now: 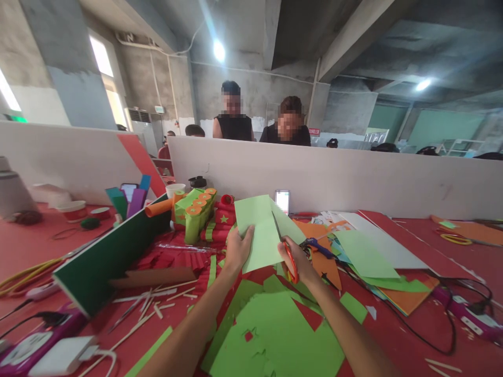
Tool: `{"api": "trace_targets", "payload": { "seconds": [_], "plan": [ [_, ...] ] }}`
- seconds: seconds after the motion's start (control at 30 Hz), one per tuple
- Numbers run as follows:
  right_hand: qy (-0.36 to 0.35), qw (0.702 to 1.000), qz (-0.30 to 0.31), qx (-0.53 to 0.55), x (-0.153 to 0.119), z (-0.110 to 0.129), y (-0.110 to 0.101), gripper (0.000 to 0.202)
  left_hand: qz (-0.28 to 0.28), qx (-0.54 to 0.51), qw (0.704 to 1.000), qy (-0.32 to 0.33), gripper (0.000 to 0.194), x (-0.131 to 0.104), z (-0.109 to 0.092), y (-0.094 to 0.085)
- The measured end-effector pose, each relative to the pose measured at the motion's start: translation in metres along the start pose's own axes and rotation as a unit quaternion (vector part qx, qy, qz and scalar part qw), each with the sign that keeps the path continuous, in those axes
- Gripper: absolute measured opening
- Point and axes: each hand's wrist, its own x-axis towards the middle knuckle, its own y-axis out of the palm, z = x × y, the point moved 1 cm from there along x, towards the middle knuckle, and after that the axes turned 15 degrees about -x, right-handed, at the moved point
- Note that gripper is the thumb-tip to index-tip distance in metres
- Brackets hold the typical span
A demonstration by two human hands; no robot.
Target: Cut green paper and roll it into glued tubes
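The left hand [239,248] gripped a light green sheet [257,235], and the right hand [295,257], just beside it, held orange-handled scissors [290,256] (blades at the paper's edge) above green scraps [275,330].

Craft workshop with bare concrete walls

Beams cross the raw ceiling [298,31]; below, paper offcuts [275,330], scissors [291,262] and power strips [467,314] crowd a red worktable [416,335], with people [233,123] beyond a white partition [236,162].
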Motion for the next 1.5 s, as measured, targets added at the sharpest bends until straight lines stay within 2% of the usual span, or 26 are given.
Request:
{"api": "trace_targets", "payload": {
  "seconds": [0.2,0.47,0.67,0.93,1.13,1.5],
  "plan": [
    [-0.013,0.999,-0.026,-0.023,0.002,0.0,-0.005,0.044,0.026,0.003,1.0,0.008,0.026,-0.002,0.0,0.004],
    [-0.017,0.998,-0.051,-0.032,0.005,-0.002,-0.004,0.042,0.019,-0.016,1.0,0.001,0.024,-0.004,-0.003,0.005],
    [0.017,0.999,-0.043,0.022,0.0,0.003,0.002,0.04,0.014,-0.019,1.0,0.005,0.024,-0.004,-0.003,0.006],
    [0.013,0.999,-0.033,0.017,0.0,0.001,0.002,0.04,0.019,-0.018,1.0,-0.003,0.024,-0.005,-0.002,0.006],
    [-0.034,0.995,-0.082,-0.045,0.004,-0.004,-0.004,0.037,0.04,-0.019,0.999,-0.017,0.026,-0.006,-0.001,0.008],
    [-0.029,0.992,-0.113,-0.057,0.007,-0.008,-0.001,0.036,0.057,-0.011,0.998,-0.017,0.026,-0.009,0.0,0.011]
  ]
}}
